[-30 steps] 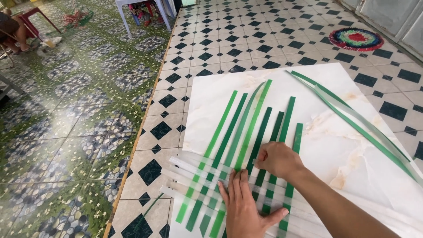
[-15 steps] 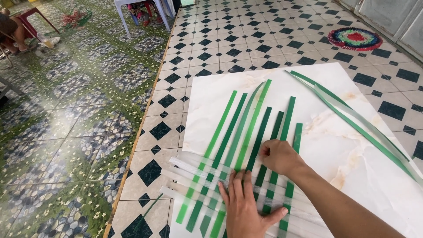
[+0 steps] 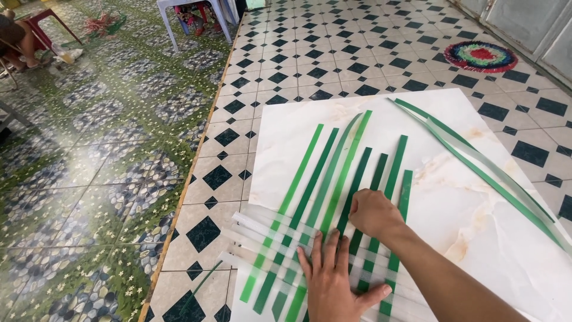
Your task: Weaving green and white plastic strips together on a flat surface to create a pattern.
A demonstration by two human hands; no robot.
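Note:
Several long green strips (image 3: 310, 173) lie side by side on a white marbled board (image 3: 453, 203) on the floor. Near their lower ends, translucent white strips (image 3: 256, 229) are woven across them. My left hand (image 3: 333, 280) lies flat, palm down, on the woven part, fingers pointing away from me. Just beyond it, my right hand (image 3: 372, 211) is curled with its fingertips on a dark green strip (image 3: 356, 179). Whether it pinches or only presses the strip is unclear.
A loose bundle of green strips (image 3: 476, 161) runs diagonally across the board's right side. The floor has black-and-white tiles (image 3: 280, 77), with green pebble-pattern tiles (image 3: 89, 149) to the left. A round colourful mat (image 3: 480, 56), a plastic chair (image 3: 190, 18) and a seated person (image 3: 15, 36) are far off.
Both hands stay in nearly the same places on the strips. Only the view has shifted slightly.

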